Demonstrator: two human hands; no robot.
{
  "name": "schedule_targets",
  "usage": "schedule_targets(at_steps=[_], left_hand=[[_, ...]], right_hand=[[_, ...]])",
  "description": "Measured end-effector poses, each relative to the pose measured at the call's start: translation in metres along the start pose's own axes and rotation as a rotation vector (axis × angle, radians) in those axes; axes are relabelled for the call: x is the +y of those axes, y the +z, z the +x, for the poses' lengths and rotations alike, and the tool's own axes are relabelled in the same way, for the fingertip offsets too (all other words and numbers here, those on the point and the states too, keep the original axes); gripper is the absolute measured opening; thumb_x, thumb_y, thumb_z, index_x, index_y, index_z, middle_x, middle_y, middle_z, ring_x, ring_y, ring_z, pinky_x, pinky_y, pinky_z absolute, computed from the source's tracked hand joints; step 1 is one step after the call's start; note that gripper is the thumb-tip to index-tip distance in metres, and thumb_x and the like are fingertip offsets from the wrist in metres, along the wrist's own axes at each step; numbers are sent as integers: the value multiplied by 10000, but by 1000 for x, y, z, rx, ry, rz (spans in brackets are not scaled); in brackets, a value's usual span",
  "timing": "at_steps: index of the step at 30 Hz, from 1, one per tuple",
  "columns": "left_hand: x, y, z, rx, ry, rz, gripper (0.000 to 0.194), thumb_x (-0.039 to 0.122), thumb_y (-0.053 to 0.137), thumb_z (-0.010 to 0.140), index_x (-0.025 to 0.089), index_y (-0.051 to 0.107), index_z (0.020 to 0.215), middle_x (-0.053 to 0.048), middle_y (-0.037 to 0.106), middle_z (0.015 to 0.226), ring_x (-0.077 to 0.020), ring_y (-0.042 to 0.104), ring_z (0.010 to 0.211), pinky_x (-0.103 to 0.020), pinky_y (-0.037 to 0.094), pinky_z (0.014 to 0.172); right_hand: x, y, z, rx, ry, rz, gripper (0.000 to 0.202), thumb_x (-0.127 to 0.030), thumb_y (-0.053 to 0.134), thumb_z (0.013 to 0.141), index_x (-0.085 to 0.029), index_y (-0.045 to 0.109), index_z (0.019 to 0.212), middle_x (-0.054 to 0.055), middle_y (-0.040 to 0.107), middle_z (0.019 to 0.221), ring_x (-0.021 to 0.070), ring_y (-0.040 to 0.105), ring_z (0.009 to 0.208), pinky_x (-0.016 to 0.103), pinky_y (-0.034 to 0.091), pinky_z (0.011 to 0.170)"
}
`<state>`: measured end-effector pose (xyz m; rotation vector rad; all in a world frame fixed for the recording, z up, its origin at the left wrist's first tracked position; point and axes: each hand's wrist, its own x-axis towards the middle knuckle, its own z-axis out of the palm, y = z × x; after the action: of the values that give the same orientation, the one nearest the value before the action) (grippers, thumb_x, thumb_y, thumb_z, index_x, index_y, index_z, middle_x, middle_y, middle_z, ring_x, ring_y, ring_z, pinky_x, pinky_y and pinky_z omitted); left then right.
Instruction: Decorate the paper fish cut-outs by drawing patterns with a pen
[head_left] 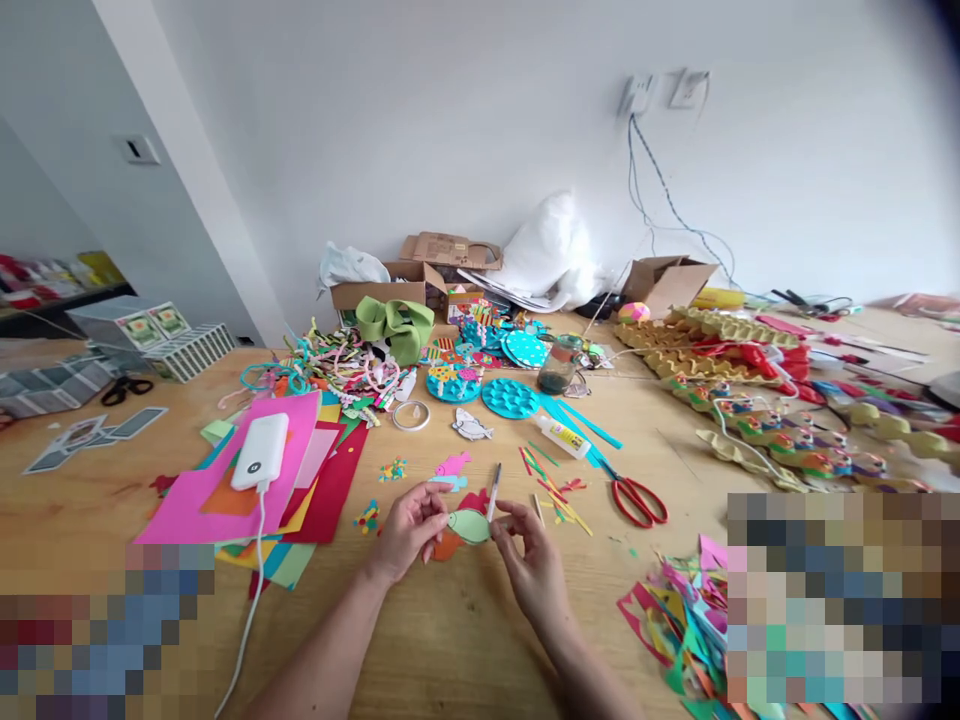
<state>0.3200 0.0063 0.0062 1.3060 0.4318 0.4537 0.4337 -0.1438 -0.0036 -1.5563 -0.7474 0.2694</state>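
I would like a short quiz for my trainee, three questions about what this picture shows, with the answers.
1. True or false: the red-handled scissors lie to the right of the yellow-labelled bottle.
2. Which colour is the paper fish held between the left hand and the right hand? A pink, B light green, C orange.
3. Complete: the cable of the white device is ____.

Key: 1 true; 2 B; 3 white.

The head camera looks forward and down over the table point(450, 640).
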Motion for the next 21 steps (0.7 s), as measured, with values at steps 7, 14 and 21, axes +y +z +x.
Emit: schedule_targets(at_steps=[7, 14, 21], left_hand=[[3, 2, -1, -21, 3, 8, 480, 398, 690, 782, 158, 562, 1178, 28, 496, 781, -52, 475, 519, -111, 358, 307], [5, 5, -2, -10, -7, 50, 486, 362, 732, 742, 157, 570, 1152, 33, 517, 778, -42, 457, 502, -107, 349, 313], [4, 5, -2, -10, -2, 53, 467, 351, 735, 740, 154, 584, 1136, 39, 520, 750, -43, 454, 489, -115, 357, 323]], right_hand=[[1, 1, 0, 14, 20, -3, 296, -404, 618, 866, -171, 630, 1047, 39, 671, 772, 180, 599, 724, 299, 471, 701], [-2, 0, 0, -21, 65, 56, 322, -437, 604, 877, -169, 622, 1056, 53, 687, 792, 190, 625, 740, 299, 480, 685], [0, 1, 0, 0, 46, 12, 300, -425, 620, 860, -173, 634, 1022, 37, 674, 742, 184, 601, 707, 307, 468, 685]])
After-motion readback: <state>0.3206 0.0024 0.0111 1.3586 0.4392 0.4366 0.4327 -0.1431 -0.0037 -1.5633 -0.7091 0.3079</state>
